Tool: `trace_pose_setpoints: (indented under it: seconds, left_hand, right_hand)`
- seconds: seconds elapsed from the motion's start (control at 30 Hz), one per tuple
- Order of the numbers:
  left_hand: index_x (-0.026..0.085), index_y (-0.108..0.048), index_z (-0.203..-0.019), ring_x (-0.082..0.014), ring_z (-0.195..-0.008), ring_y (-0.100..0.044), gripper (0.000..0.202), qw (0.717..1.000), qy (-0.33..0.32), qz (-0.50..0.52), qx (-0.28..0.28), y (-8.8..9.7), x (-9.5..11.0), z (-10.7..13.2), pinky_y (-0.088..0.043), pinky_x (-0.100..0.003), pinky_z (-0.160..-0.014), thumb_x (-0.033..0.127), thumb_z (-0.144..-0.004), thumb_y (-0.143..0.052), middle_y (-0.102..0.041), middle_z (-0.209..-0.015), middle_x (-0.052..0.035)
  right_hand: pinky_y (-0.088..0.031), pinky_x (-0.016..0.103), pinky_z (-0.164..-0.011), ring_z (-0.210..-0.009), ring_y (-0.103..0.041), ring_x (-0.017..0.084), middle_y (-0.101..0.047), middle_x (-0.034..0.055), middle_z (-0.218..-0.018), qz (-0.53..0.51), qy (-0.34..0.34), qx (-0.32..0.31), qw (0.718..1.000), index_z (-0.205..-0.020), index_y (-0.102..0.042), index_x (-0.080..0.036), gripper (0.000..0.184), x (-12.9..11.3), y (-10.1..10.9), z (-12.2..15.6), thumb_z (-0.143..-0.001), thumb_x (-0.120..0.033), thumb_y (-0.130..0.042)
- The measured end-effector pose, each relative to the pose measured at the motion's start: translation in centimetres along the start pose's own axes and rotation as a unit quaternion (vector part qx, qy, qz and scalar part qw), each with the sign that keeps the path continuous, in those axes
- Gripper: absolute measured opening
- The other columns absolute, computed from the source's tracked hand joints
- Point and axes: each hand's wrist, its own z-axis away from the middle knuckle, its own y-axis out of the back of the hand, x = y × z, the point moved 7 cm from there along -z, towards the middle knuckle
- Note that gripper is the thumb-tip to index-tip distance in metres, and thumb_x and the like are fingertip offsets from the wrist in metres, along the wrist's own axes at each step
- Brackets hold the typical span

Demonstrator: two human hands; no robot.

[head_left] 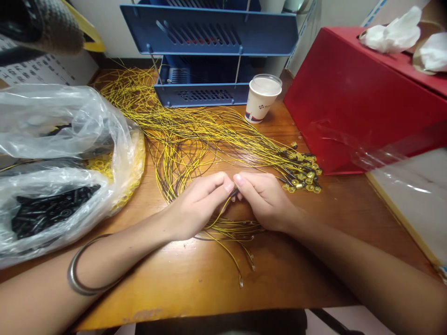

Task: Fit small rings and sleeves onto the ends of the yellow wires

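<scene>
My left hand (197, 204) and my right hand (263, 200) meet over the wooden desk (296, 265), fingertips pinched together on a thin yellow wire with a small dark sleeve (233, 193) between them. The wire trails down from the hands toward me. Behind the hands spreads a large tangle of yellow and dark wires (181, 135). Their ends, fitted with yellow ring terminals (303, 172), lie bunched just right of my right hand. A few loose wires (237, 246) rest on the desk below my hands.
Clear plastic bags (59, 172) at left hold black sleeves and yellow parts. A blue stacked paper tray (209, 56) stands at the back, a lidded paper cup (262, 97) beside it. A red box (356, 93) with tissues sits right. A metal bangle (78, 274) circles my left wrist.
</scene>
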Motion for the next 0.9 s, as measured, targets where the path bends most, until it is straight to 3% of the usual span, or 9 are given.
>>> trace_pose_setpoints:
  seconds: [0.2,0.4,0.63,0.9]
  left_hand:
    - [0.016,-0.051,-0.071,-0.0123,-0.066,-0.052,0.039,1.0,-0.015,0.02,-0.013,-0.1,0.2,0.0,-0.04,-0.026,-0.066,0.039,-0.1,-0.04,-0.054,-0.067,0.0007]
    - [0.015,-0.056,-0.071,-0.013,-0.065,-0.053,0.046,0.997,-0.031,-0.03,-0.067,-0.8,0.5,0.3,-0.037,-0.029,-0.071,0.032,-0.101,-0.026,-0.056,-0.064,0.0004]
    - [0.016,-0.04,-0.061,-0.0116,-0.062,-0.04,0.044,0.992,-0.069,-0.088,-0.063,-0.7,0.5,0.4,-0.028,-0.032,-0.072,0.032,-0.099,-0.026,-0.046,-0.06,0.0032]
    - [0.016,-0.033,-0.06,-0.0111,-0.057,-0.035,0.039,0.983,-0.127,-0.111,-0.064,-0.9,1.0,0.5,-0.026,-0.032,-0.067,0.026,-0.097,-0.028,-0.038,-0.056,0.0046]
  right_hand:
    - [-0.039,0.022,-0.06,-0.058,-0.054,0.008,-0.058,-0.0012,-0.063,-0.005,0.011,0.011,1.0,-0.068,-0.055,-0.016,0.039,-0.3,0.1,-0.1,-0.103,-0.022,-0.037]
    - [-0.041,0.019,-0.065,-0.059,-0.055,0.006,-0.063,-0.0018,-0.063,-0.047,0.034,-0.004,0.998,-0.067,-0.062,-0.015,0.046,-1.1,0.0,0.0,-0.103,-0.016,-0.034]
    - [-0.033,0.021,-0.056,-0.053,-0.039,0.006,-0.041,-0.0045,-0.059,-0.02,0.087,0.006,0.996,-0.065,-0.042,-0.017,0.037,-1.5,0.2,0.3,-0.102,-0.017,-0.038]
    - [-0.028,0.023,-0.056,-0.053,-0.032,0.007,-0.035,-0.0046,-0.061,-0.003,0.124,-0.015,0.992,-0.068,-0.033,-0.019,0.034,-1.9,-0.1,0.3,-0.102,-0.017,-0.037]
